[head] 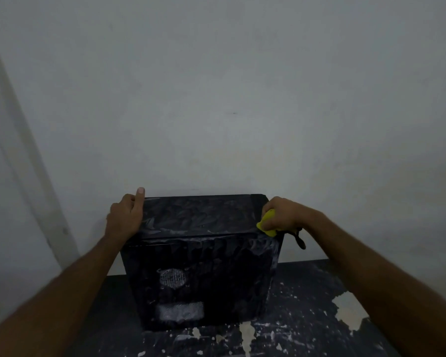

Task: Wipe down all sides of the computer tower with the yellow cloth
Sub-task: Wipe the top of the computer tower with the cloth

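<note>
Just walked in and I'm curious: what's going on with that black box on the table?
A person is cleaning a computer tower that stands on a paint-flecked dark table. The left hand rests on the tower's top left edge, steadying it. The right hand grips a bunched yellow cloth at the top right edge. Pale smears cover the top and near side.

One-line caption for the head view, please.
Left hand steadies the smeared black tower while the right hand wipes its top right edge with a yellow cloth.

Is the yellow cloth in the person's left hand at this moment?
No, the right hand holds the yellow cloth at the tower's top right edge, while the left hand steadies the other side.
</note>
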Motion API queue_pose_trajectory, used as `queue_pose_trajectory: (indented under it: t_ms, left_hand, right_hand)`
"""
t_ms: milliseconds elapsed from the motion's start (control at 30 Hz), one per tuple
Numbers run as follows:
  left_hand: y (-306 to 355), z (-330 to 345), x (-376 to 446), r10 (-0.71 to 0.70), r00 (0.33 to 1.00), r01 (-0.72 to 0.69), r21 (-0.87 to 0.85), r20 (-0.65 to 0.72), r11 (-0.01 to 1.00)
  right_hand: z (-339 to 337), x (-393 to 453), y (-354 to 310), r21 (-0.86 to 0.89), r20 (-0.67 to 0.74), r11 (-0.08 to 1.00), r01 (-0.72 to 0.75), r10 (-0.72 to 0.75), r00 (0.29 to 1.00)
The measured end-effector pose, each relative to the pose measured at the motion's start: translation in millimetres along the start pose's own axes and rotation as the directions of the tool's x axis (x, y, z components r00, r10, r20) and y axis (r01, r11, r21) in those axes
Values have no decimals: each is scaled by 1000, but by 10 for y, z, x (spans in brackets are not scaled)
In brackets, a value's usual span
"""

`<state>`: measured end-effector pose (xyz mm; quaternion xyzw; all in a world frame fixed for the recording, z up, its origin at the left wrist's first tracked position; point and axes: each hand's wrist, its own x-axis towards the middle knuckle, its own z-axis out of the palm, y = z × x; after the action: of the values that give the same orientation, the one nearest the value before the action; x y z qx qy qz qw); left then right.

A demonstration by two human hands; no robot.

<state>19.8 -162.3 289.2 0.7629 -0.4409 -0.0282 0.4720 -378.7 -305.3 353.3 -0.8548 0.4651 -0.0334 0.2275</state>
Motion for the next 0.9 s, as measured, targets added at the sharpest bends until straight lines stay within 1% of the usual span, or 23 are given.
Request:
queue_pose_trajectory:
  t_ms: [33, 133, 167, 200, 267, 300, 333, 367, 433, 500, 533, 600, 667, 700, 767, 800, 833, 867, 900]
  left_hand:
    - [8, 4, -2, 0, 1000, 0, 3, 4, 1000]
    - [12, 7, -2, 13, 1000, -13, 27, 1, 1000]
    - [11, 1, -9, 21, 1000, -21, 29, -1, 999]
    - [4, -7, -11, 26, 1000, -26, 30, -5, 999]
    - [-1, -10, -14, 33, 999, -33, 25, -10, 999]
    - [9, -7, -15, 30, 1000, -30, 21, -8, 999]
    - [22, -1, -15, 28, 1000, -28, 24, -7, 999]
    - [25, 9, -13, 32, 999, -32, 36, -11, 999]
    - [21, 13, -3, 52, 998, -50, 64, -23, 997]
    - [2, 9, 4, 61, 998, -59, 75, -29, 995]
    - [-8, 6, 10, 56, 998, -53, 76, -29, 996]
    - [0, 8, 9, 34, 999, -32, 71, -23, 997]
    - [9, 14, 7, 22, 999, -20, 63, -23, 998]
    - [14, 16, 5, 22, 1000, -21, 59, -22, 998]
    - [16, 24, 9, 35, 999, -34, 60, -22, 998]
    - [22, 23, 9, 35, 999, -34, 64, -19, 997]
    - [18, 20, 11, 33, 999, -32, 69, -19, 997]
    - [3, 18, 20, 38, 999, -37, 72, -23, 997]
    - [-12, 16, 28, 38, 999, -37, 70, -27, 997]
  right_hand:
    - [-15, 10, 6, -18, -14, 1000, -14, 14, 1000]
    - [85, 114, -26, -109, -176, 992, -69, 49, 983]
    - [125, 116, -49, -126, -198, 990, -60, 34, 980]
    - [146, 98, -65, -123, -184, 992, -31, 8, 983]
    - [118, 18, -44, -37, -78, 999, 26, -29, 997]
    - [78, -18, -16, -4, -29, 1000, 25, -25, 999]
    - [41, -25, 15, 0, -16, 1000, 5, -5, 1000]
    - [14, -10, 32, -21, -35, 999, -24, 23, 999]
    - [37, 82, 33, -70, -137, 995, -68, 58, 989]
    - [120, 126, -37, -104, -194, 994, -35, 14, 981]
    - [153, 107, -83, -99, -184, 995, 0, -18, 983]
    - [140, 40, -115, -11, -95, 999, 45, -46, 994]
    - [60, 21, -86, 23, -19, 999, 27, -27, 999]
    - [26, 58, -69, 3, -28, 1000, 8, -8, 1000]
    - [32, 174, -58, -78, -122, 996, -43, 34, 992]
    - [73, 231, -68, -108, -171, 992, -57, 38, 985]
    - [116, 258, -106, -130, -190, 990, -48, 23, 981]
    - [147, 247, -155, -137, -175, 990, -13, -11, 985]
    - [151, 202, -190, -108, -127, 994, 32, -46, 991]
